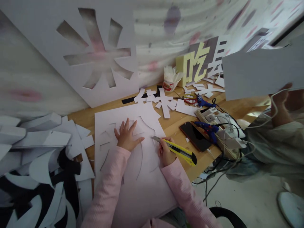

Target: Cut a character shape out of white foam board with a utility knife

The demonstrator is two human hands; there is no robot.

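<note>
Resting palm-down on the white foam board (144, 202), the left hand (127, 136) had its fingers fanned wide and gripped nothing. On my head feed, the board lay flat on the wooden table (174, 126), right in front of the wearer. Cut lines, some curved, some straight, ran across it on both sides of that hand.

Right hand (167, 153) was closed round a yellow utility knife (180, 150), fingers wrapped near the blade end. Blade was out, its tip at the lower end of a curved line, just right of the left thumb. I couldn't tell how deep it sat.

Right of the board I had a dark smartphone (194, 136), then a blue glue gun (207, 127) against a power strip (220, 137) with plugs in it. White offcuts (163, 103) lay past the board's far edge, a paper cup (170, 86) of pale sticks behind them. Further back: a yellow block (180, 68) bearing 吃, and a big white panel (76, 74) with 米 cut through.

Left side, I saw heaped foam pieces (54, 139), some black. Far right, a co-worker's hand (280, 109) was at the lower edge of a greyish board (258, 71).
</note>
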